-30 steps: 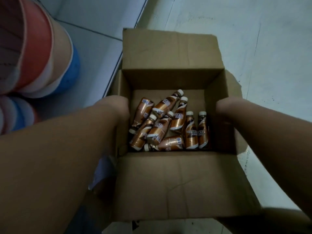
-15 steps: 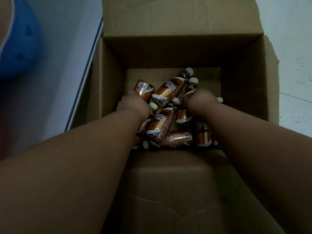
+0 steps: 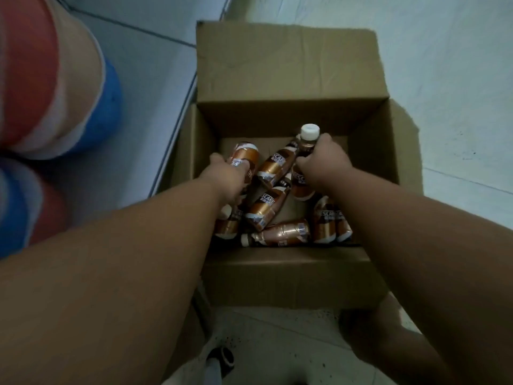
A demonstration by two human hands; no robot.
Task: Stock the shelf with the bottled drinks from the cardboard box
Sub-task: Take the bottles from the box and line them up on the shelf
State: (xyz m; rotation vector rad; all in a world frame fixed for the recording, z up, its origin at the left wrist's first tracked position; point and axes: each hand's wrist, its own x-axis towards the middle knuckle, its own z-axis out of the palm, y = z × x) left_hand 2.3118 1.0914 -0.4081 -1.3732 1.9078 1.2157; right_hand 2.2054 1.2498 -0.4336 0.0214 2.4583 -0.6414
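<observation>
Reaching down into the open cardboard box [image 3: 288,279], both bare arms came in from the near edge of the view. The left hand [image 3: 226,176] was closed round the upper end of a copper-coloured bottle [image 3: 245,155] at the far left of the box interior, its fingers wrapped over the label; the bottle's bottom end was turned toward the far wall. The right hand [image 3: 323,165] gripped the neck of a second bottle [image 3: 306,143], fingers curled tightly beneath its white cap [image 3: 310,132], which pointed up and stood higher than the rest. Between the two hands lay a slanted bottle [image 3: 274,165], with another [image 3: 266,208] nearer, both angled toward the far right. Along the near wall one bottle lay on its side [image 3: 280,233], cap to the left, and two more [image 3: 329,222] stood close together at the near right, partly hidden by the right forearm. The box's far flap [image 3: 288,62] was folded back over the pale tiled floor [image 3: 444,79]. At the far left, blurred red, white and blue rounded shapes [image 3: 55,84] filled the edge of the view.
</observation>
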